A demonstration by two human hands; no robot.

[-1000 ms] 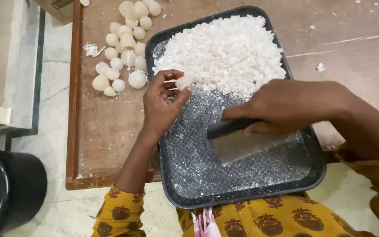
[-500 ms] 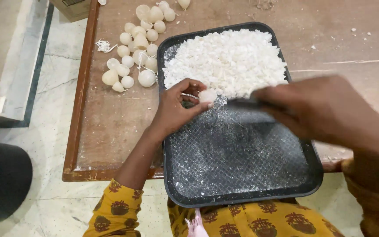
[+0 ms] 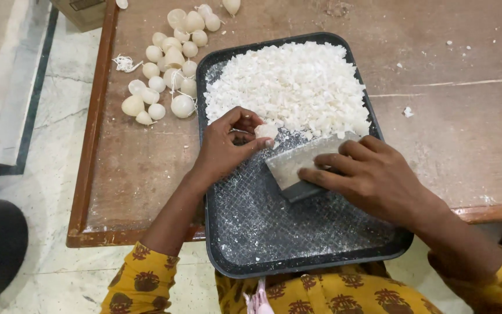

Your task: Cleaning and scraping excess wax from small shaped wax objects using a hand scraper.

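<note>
Pinching a white lump [image 3: 265, 131] in my left hand [image 3: 225, 148], my right hand [image 3: 373, 174] clasps a flat blade [image 3: 297, 166] over the tray [image 3: 251, 232].

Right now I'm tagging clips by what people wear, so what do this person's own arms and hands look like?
Both arms wear mustard-yellow sleeves printed with dark brown rounded motifs. The left sleeve ends near the elbow, leaving the forearm bare. The right sleeve covers more of the arm and ends above the wrist. The left hand and right hand are bare: no gloves, and no rings, bangles or watch visible.
</note>
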